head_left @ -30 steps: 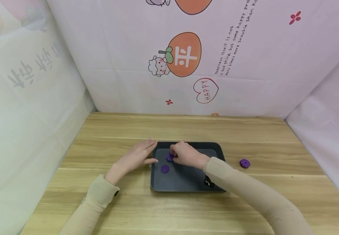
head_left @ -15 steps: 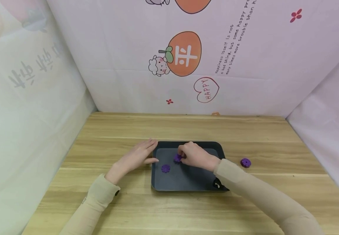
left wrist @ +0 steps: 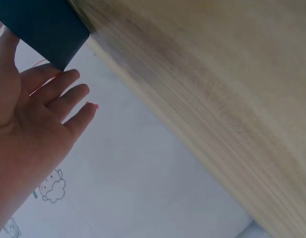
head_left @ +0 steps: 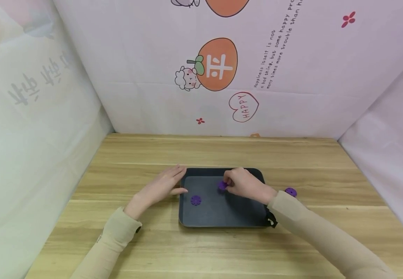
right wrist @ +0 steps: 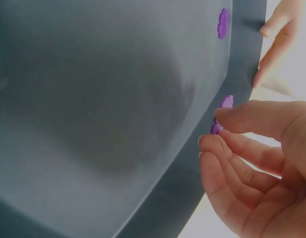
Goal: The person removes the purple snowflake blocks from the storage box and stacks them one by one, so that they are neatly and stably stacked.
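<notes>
In the head view, a dark rectangular tray [head_left: 210, 215] lies on the table between both hands. My right hand [head_left: 246, 186] is over its right half and pinches a purple notched disc [head_left: 222, 186] between thumb and fingers. The right wrist view shows this held disc [right wrist: 227, 101] partly covered by the thumb. Another purple notched disc [head_left: 196, 200] lies flat on the tray's left part. At the tray's left edge is my left hand [head_left: 161, 186], fingers extended and thumb apart. In the left wrist view, its fingers [left wrist: 56, 88] are by the tray's corner.
On the wooden table [head_left: 145, 248], right of the tray, sits a further purple disc [head_left: 290, 192], partly behind the right sleeve [head_left: 302, 213]. A black strap piece [head_left: 271, 219] shows at that wrist. Printed cloth [head_left: 145, 97] stands behind the table and along its sides.
My right hand has moved right across the tray, carrying the pinched disc along. Its sleeve now partly covers the disc on the table. The left hand has stayed in place.
</notes>
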{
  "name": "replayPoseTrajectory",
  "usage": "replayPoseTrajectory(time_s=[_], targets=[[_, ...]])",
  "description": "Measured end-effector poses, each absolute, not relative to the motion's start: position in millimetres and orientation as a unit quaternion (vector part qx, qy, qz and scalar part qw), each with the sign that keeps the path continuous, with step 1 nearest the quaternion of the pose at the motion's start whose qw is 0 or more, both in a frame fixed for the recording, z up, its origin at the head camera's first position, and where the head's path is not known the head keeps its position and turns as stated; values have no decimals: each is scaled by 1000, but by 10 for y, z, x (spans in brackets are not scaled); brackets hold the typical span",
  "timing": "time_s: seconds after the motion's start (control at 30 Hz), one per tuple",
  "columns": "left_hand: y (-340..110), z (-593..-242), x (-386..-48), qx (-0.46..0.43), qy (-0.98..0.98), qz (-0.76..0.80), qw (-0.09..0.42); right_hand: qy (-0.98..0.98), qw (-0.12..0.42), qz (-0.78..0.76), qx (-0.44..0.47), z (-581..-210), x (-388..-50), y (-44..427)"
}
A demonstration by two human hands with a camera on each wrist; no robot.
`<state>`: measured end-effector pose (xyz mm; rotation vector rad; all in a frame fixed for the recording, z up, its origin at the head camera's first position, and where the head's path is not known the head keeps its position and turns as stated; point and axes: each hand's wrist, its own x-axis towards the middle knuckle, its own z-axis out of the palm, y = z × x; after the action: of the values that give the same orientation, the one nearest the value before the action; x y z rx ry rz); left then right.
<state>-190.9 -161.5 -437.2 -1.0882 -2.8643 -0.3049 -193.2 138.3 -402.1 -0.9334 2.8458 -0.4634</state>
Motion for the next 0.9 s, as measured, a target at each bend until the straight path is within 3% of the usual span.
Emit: replayPoseTrajectory(time_s=[0.9], targets=[[-1621,-4401,-1920,-359,-926,-107,39,940,24,-178,-292,-3997,-1836,1968]])
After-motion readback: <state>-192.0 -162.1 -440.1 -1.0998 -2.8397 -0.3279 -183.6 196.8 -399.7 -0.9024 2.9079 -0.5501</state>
